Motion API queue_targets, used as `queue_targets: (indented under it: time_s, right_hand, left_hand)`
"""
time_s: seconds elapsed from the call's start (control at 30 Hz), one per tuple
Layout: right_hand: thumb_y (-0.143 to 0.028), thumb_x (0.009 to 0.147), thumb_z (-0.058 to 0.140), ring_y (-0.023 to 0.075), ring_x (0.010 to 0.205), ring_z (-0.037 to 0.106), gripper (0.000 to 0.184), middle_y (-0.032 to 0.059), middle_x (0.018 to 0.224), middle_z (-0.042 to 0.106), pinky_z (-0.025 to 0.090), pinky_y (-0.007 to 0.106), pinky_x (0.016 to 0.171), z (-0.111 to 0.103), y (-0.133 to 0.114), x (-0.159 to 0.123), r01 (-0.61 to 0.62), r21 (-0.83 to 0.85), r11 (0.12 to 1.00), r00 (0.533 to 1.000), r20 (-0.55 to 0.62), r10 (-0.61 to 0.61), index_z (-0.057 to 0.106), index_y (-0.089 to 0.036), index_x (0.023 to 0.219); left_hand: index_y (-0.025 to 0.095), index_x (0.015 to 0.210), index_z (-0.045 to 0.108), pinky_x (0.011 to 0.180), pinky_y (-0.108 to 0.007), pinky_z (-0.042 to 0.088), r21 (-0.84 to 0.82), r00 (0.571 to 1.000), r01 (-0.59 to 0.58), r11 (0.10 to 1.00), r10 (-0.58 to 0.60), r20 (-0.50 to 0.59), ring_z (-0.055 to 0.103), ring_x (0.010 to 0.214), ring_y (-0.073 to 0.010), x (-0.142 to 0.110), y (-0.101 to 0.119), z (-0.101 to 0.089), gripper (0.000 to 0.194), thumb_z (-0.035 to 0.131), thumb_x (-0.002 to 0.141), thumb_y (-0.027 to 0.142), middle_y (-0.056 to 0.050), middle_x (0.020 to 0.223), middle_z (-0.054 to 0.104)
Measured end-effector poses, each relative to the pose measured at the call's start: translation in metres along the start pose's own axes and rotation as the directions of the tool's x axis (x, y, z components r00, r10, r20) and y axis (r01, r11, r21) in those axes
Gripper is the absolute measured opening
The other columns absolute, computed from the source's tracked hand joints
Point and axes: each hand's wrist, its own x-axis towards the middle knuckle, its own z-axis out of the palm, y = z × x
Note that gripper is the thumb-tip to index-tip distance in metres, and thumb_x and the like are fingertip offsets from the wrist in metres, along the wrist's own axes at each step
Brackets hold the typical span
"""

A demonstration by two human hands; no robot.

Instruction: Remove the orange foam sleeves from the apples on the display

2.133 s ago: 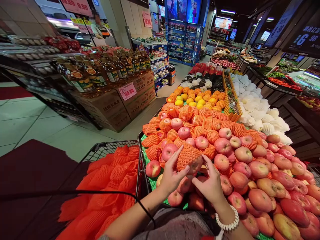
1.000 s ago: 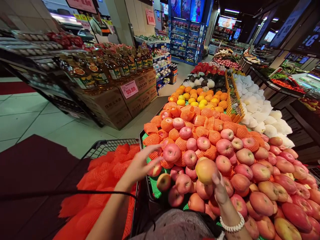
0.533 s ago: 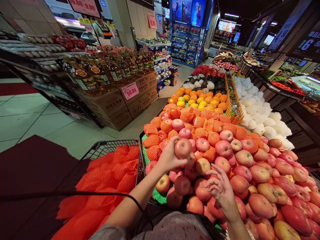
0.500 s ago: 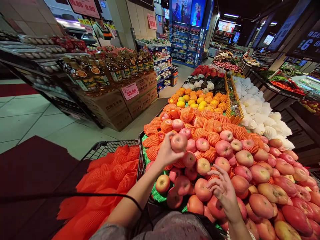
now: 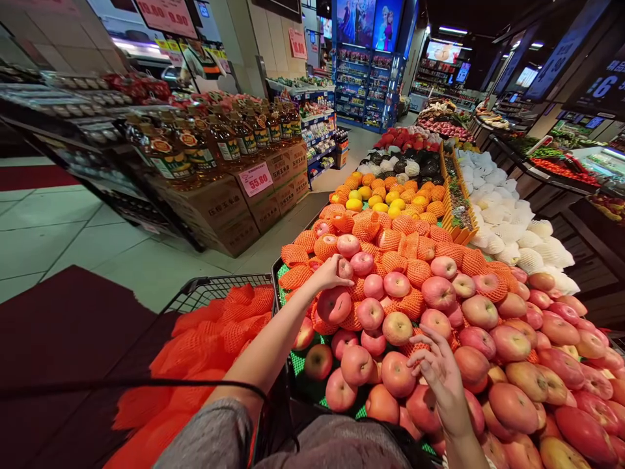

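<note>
I stand at a sloping display of red apples (image 5: 439,293), many at the back still in orange foam nets (image 5: 415,264). My left hand (image 5: 328,275) reaches forward over the pile, its fingers closed round one bare apple (image 5: 346,268) that it holds against the heap. Lower down, my right hand (image 5: 437,370) hovers just above the near apples with fingers apart and nothing in it. A beaded bracelet sits at that wrist, mostly cut off by the frame's bottom edge.
A black wire cart (image 5: 219,282) at my left is full of loose orange foam nets (image 5: 209,339). Beyond the apples lie oranges (image 5: 385,195) and white-netted fruit (image 5: 508,221). Stacked cartons of oil bottles (image 5: 219,195) line the aisle on the left.
Both hands stripped the net from an apple. The right hand set that apple on the pile and opened. The left hand picked up another apple and carried it forward to the heap.
</note>
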Motion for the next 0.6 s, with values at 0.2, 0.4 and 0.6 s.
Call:
queue_targets:
  time_s: [0.2,0.4,0.6]
  right_hand:
    - [-0.049,0.097,0.077,0.0149,0.083,0.074,0.051,0.0086,0.121,0.071,0.064,0.027,0.081,-0.005,0.007,0.000,-0.013,-0.006,1.000,1.000,-0.009,0.013,0.061,-0.028,0.141]
    - [-0.052,0.097,0.076,0.0160,0.086,0.073,0.055,0.0103,0.127,0.069,0.063,0.028,0.079,-0.022,0.024,-0.004,-0.129,-0.018,0.991,0.992,0.011,0.129,0.057,-0.028,0.143]
    - [-0.059,0.089,0.082,0.0163,0.078,0.071,0.060,0.0113,0.122,0.071,0.062,0.029,0.072,-0.026,0.031,-0.009,-0.181,-0.019,0.983,0.978,-0.104,0.178,0.063,-0.024,0.134]
  left_hand:
    - [0.013,0.121,0.066,0.093,-0.040,0.053,-0.268,0.988,0.102,0.958,-0.129,-0.084,0.067,0.109,-0.0311,-0.004,-0.018,-0.005,0.079,0.088,0.068,0.068,-0.013,0.117,0.073]
    - [0.016,0.119,0.069,0.089,-0.037,0.059,-0.323,0.959,0.134,0.937,-0.205,-0.197,0.073,0.106,-0.0279,-0.004,-0.056,-0.026,0.063,0.058,0.091,0.072,-0.014,0.119,0.076]
    - [0.014,0.146,0.048,0.120,-0.051,0.044,-0.131,0.750,0.364,0.922,-0.374,-0.546,0.051,0.146,-0.0384,0.007,-0.104,-0.061,0.068,0.067,0.090,0.048,-0.025,0.157,0.050]
